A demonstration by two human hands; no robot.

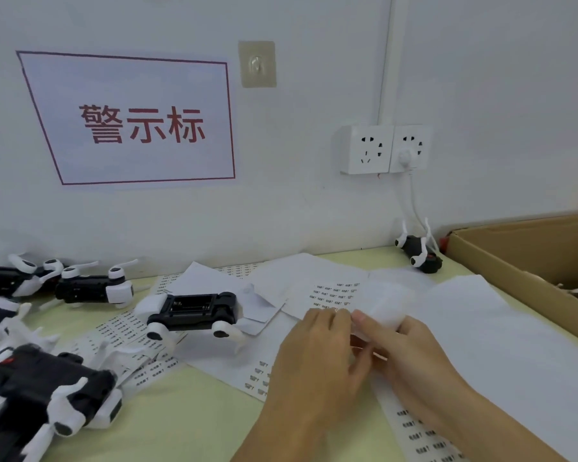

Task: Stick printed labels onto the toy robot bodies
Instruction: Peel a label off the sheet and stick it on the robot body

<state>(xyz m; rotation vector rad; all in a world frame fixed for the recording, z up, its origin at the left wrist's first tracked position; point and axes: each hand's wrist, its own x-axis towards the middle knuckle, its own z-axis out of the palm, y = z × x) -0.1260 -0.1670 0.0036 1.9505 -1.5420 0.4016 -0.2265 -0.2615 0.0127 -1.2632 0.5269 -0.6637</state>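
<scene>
Head view: both hands meet over a label strip (424, 438) that runs from the lower right of the bench (187, 428) up to the fingers. The left hand (314, 358) lies palm down, fingers curled at the strip's upper end; its grip appears to pinch the strip, though the fingertips are blurred. The right hand (411, 348) holds the same curled end, thumb and forefinger pinching the white backing. More label sheets (334, 295) lie spread on the bench behind the hands.

One toy robot (194, 311), black body with white legs, lies belly-up just left of the hands. Other robots (47, 395) are grouped at the left edge, and a lone robot (419, 251) sits by the wall. A box (514, 261) stands at the right. On the wall are a sign (137, 121) and sockets (384, 150).
</scene>
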